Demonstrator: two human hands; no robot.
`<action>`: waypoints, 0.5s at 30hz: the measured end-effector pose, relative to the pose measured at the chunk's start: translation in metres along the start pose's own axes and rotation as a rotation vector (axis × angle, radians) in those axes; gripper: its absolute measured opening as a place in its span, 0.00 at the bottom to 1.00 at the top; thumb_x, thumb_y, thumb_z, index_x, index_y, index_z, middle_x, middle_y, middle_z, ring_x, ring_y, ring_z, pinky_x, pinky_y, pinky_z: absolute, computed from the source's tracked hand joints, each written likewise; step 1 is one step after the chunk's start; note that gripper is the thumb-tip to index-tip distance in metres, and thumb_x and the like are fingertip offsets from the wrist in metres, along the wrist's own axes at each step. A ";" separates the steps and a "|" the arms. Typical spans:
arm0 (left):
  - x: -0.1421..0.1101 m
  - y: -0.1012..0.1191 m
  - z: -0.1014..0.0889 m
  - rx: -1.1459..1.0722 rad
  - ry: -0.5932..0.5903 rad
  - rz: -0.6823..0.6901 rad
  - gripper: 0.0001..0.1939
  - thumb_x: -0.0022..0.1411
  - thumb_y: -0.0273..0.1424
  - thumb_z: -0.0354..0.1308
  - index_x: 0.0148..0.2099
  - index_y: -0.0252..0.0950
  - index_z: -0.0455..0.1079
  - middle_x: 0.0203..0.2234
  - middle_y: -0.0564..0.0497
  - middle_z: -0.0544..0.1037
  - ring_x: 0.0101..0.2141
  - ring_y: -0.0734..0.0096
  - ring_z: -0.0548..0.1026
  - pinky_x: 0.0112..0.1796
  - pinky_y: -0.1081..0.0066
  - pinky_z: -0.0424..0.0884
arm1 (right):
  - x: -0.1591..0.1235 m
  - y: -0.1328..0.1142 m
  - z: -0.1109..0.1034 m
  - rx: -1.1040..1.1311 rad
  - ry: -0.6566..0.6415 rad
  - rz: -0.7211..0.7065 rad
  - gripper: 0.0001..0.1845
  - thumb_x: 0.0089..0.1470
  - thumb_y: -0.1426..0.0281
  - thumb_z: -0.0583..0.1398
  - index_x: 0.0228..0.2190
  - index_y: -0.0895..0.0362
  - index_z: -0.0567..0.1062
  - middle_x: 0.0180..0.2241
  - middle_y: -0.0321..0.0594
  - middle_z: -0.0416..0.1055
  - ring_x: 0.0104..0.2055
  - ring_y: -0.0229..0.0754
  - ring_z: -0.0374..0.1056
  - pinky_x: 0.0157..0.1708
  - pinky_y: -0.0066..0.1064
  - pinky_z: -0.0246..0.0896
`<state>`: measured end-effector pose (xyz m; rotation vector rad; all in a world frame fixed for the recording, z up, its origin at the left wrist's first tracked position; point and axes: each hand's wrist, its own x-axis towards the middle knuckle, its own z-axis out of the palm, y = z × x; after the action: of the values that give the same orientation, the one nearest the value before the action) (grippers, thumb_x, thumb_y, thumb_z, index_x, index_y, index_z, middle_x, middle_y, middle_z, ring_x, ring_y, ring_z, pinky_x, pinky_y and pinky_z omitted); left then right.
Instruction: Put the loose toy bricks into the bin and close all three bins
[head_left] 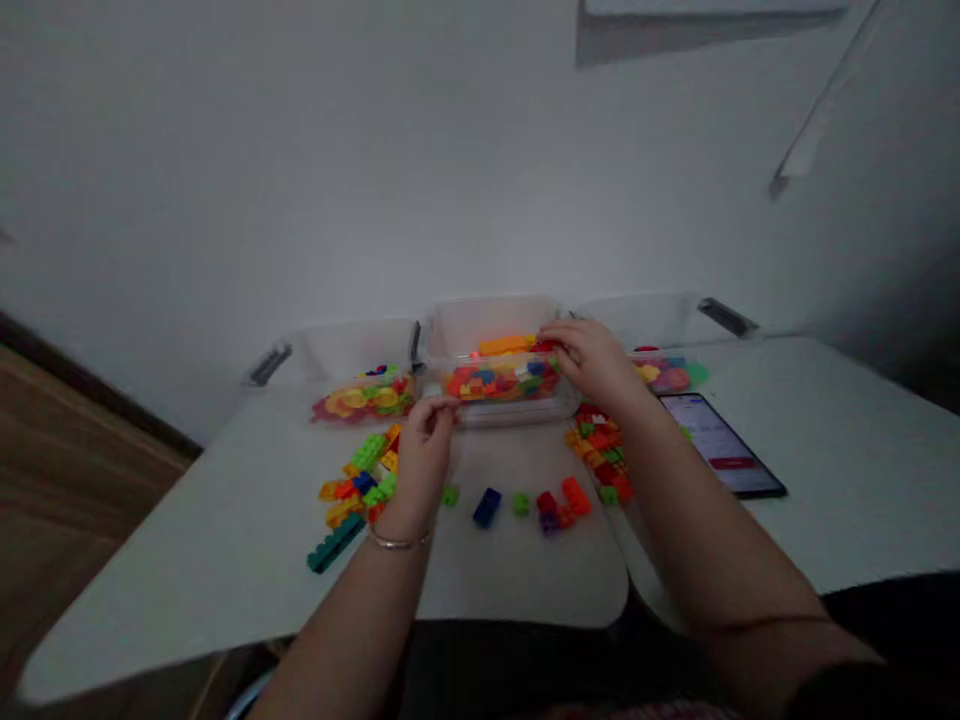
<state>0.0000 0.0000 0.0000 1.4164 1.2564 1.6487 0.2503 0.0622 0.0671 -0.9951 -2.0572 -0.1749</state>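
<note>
A clear plastic box (491,312) full of colourful toy building bricks (495,382) stands at the back middle of the table. My left hand (429,430) is at its front left corner, fingers curled and thumb pressed in against the edge. Over the right side of the rim reaches my right hand (592,358), its fingertips bent together beside red bricks inside. Whether a brick is between those fingertips is hard to make out. An orange brick (504,345) lies on top of the pile, left of these fingers.
Clear boxes with colourful pieces flank the middle one, left (360,400) and right (664,372). Loose bricks (367,455) lie by my left wrist, more bricks (600,445) under my right forearm. A dark blue brick (487,507) lies in front; a phone (720,445) lies right.
</note>
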 end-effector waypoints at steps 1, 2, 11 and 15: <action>0.000 0.001 0.000 -0.002 0.002 0.001 0.09 0.56 0.34 0.57 0.37 0.36 0.73 0.28 0.52 0.72 0.31 0.71 0.70 0.35 0.71 0.66 | 0.000 0.000 0.000 -0.010 -0.020 0.005 0.18 0.53 0.77 0.53 0.41 0.60 0.80 0.45 0.47 0.78 0.48 0.48 0.71 0.53 0.44 0.61; 0.000 0.002 0.000 -0.005 0.005 0.001 0.09 0.56 0.34 0.57 0.37 0.36 0.73 0.28 0.52 0.72 0.31 0.71 0.70 0.35 0.71 0.66 | 0.000 0.000 0.000 -0.018 -0.041 0.013 0.19 0.53 0.78 0.53 0.40 0.59 0.80 0.44 0.45 0.79 0.48 0.48 0.71 0.53 0.44 0.61; -0.003 0.013 0.003 -0.019 0.019 -0.028 0.07 0.56 0.33 0.57 0.36 0.36 0.72 0.28 0.53 0.74 0.29 0.72 0.71 0.34 0.71 0.67 | 0.000 -0.007 -0.009 -0.073 -0.231 0.122 0.19 0.60 0.68 0.53 0.47 0.59 0.78 0.45 0.47 0.78 0.47 0.50 0.71 0.51 0.45 0.61; -0.003 0.013 0.003 -0.027 0.008 -0.032 0.07 0.55 0.32 0.57 0.36 0.36 0.73 0.28 0.53 0.74 0.29 0.72 0.72 0.34 0.71 0.67 | 0.001 -0.015 -0.009 -0.099 -0.298 0.095 0.21 0.63 0.63 0.51 0.49 0.59 0.76 0.48 0.47 0.76 0.52 0.52 0.69 0.55 0.49 0.57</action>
<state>0.0049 -0.0065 0.0114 1.3686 1.2507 1.6455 0.2456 0.0486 0.0769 -1.2392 -2.2808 -0.0828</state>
